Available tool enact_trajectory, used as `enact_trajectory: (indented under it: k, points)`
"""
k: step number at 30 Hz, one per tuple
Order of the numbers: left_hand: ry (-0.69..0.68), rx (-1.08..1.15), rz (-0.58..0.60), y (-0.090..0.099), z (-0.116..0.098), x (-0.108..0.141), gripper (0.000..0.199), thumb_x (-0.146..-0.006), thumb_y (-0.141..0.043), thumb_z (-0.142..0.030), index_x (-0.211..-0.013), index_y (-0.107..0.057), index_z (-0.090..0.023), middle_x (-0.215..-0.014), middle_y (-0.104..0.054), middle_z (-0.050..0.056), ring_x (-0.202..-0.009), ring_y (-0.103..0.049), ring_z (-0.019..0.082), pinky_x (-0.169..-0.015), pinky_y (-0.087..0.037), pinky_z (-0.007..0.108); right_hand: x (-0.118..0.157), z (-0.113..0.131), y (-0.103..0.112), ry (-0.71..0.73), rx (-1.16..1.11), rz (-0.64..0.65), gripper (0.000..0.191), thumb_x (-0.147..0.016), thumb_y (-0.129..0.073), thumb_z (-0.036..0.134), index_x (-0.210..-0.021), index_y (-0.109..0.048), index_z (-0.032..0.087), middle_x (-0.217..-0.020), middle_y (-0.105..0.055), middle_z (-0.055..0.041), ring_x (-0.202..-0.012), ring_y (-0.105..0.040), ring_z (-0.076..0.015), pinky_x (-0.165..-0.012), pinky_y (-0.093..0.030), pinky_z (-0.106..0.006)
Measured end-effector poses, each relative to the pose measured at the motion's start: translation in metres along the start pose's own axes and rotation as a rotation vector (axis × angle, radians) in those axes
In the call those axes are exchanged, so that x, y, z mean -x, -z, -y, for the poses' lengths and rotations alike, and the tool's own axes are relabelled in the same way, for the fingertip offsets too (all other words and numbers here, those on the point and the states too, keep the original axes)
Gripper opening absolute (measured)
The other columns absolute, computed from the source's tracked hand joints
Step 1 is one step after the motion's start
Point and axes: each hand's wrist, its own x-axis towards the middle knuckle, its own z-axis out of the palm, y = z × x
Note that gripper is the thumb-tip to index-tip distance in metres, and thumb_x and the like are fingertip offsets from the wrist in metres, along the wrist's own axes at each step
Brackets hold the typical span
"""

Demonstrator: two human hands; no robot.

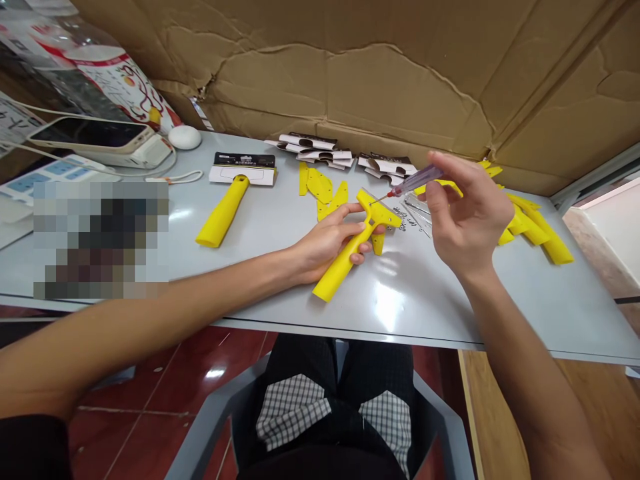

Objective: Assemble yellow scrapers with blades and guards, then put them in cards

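Note:
My left hand (pixel 333 243) is closed round the neck of a yellow scraper (pixel 341 265), whose wide head points up and away from me. In my right hand (pixel 467 207) is a screwdriver (pixel 417 180) with a clear purple handle, its tip touching the scraper's head. Small screws (pixel 400 220) lie in a pile just beyond the scraper, beside some thin metal blades (pixel 419 208). Behind the scraper's head are loose yellow plates (pixel 320 185). Another yellow scraper (pixel 223 213) with a black and white card (pixel 243 169) on its head rests to the left.
Folded cards (pixel 320 152) lie along the cardboard wall (pixel 350 80). More yellow handles (pixel 540 227) are heaped at the right. A phone (pixel 95 133), a power strip (pixel 50 180), a white mouse-like object (pixel 185 137) and bottles (pixel 115 73) stand at the left of the grey table (pixel 280 303).

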Motion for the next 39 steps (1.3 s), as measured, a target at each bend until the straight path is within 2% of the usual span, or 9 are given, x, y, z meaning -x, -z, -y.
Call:
enact_trajectory:
  k: [6,11,14,23,31,36,39]
  points:
    - [-0.002,0.006,0.002,-0.0003,0.0003,0.0001,0.035,-0.100,-0.049,-0.002,-0.127,-0.049,-0.024,-0.099,-0.075,0.010,-0.055,-0.057,0.010,-0.048,-0.038,0.020,-0.0010,-0.0001,-0.0015,-0.026,-0.018,-0.026,0.020,-0.105,-0.071,0.045,-0.123,-0.072,0.037,-0.115,-0.064,-0.0050,-0.110,-0.074,-0.0250,-0.080,-0.073,-0.041]
    - [0.009,0.007,-0.015,-0.0028,-0.0009,0.0014,0.032,-0.102,-0.047,-0.002,-0.126,-0.048,-0.024,-0.100,-0.074,0.010,-0.054,-0.057,0.009,-0.048,-0.038,0.020,-0.0018,0.0020,-0.0018,-0.040,-0.032,-0.071,0.028,-0.105,-0.070,0.047,-0.131,-0.069,0.036,-0.117,-0.069,-0.0053,-0.107,-0.075,-0.0245,-0.080,-0.072,-0.041]
    - [0.011,-0.004,-0.017,-0.0033,-0.0012,0.0020,0.032,-0.103,-0.047,-0.002,-0.126,-0.048,-0.024,-0.100,-0.074,0.010,-0.054,-0.056,0.009,-0.048,-0.038,0.019,-0.0015,0.0026,-0.0011,-0.017,-0.025,-0.056,0.023,-0.107,-0.068,0.043,-0.128,-0.072,0.036,-0.117,-0.072,-0.0046,-0.104,-0.075,-0.0233,-0.078,-0.071,-0.040]
    - [0.006,0.018,0.008,-0.0001,-0.0004,0.0011,0.032,-0.102,-0.049,-0.003,-0.126,-0.050,-0.024,-0.099,-0.074,0.010,-0.055,-0.057,0.010,-0.048,-0.038,0.020,0.0010,0.0060,0.0012,-0.090,0.006,-0.019,0.027,-0.108,-0.065,0.048,-0.129,-0.071,0.033,-0.126,-0.071,-0.0061,-0.110,-0.075,-0.0256,-0.076,-0.072,-0.041]
    - [-0.004,0.037,0.031,0.0024,0.0015,-0.0004,0.035,-0.100,-0.054,-0.003,-0.128,-0.051,-0.024,-0.103,-0.076,0.012,-0.056,-0.058,0.010,-0.049,-0.039,0.021,-0.0023,0.0076,-0.0019,-0.046,-0.025,-0.066,0.029,-0.106,-0.066,0.050,-0.132,-0.063,0.036,-0.120,-0.072,-0.0041,-0.111,-0.077,-0.0259,-0.071,-0.070,-0.037]
    - [-0.004,0.031,0.016,0.0019,0.0014,0.0005,0.034,-0.100,-0.053,-0.003,-0.127,-0.051,-0.024,-0.103,-0.075,0.011,-0.056,-0.058,0.010,-0.049,-0.039,0.021,-0.0012,0.0071,-0.0023,-0.043,-0.016,-0.046,0.024,-0.106,-0.066,0.050,-0.125,-0.066,0.035,-0.120,-0.073,-0.0046,-0.097,-0.079,-0.0239,-0.067,-0.069,-0.039]
    - [-0.010,0.034,0.024,0.0023,0.0015,0.0007,0.038,-0.099,-0.054,-0.003,-0.130,-0.050,-0.024,-0.101,-0.075,0.011,-0.056,-0.058,0.011,-0.049,-0.039,0.022,0.0001,0.0093,-0.0016,-0.087,-0.026,-0.018,0.026,-0.105,-0.067,0.052,-0.124,-0.065,0.034,-0.124,-0.073,-0.0053,-0.106,-0.079,-0.0262,-0.071,-0.071,-0.041]
